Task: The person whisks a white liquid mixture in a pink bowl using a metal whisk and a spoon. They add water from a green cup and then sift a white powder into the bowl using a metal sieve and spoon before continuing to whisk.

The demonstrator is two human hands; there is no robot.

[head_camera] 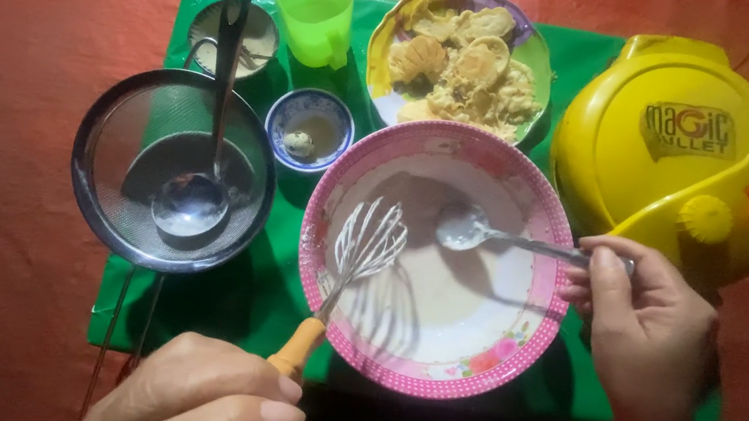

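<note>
Gripping the orange-handled whisk (pixel 367 245) in the closed left hand (pixel 201 400) and a spoon (pixel 492 232) pinched in the right hand (pixel 645 322), the person appears mid-mixing thin batter in the pink bowl (pixel 370 360) between both hands; scooping next would demand a level spoon.

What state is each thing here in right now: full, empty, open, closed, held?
Pink bowl: holds a little pale batter.
Whisk: in the bowl, held by the left hand.
Spoon: coated, held by the right hand.
Yellow appliance: lid closed, light on.
Plate: piled with fried pieces.
Sieve: ladle resting inside.
Green cup: contents unclear.
</note>
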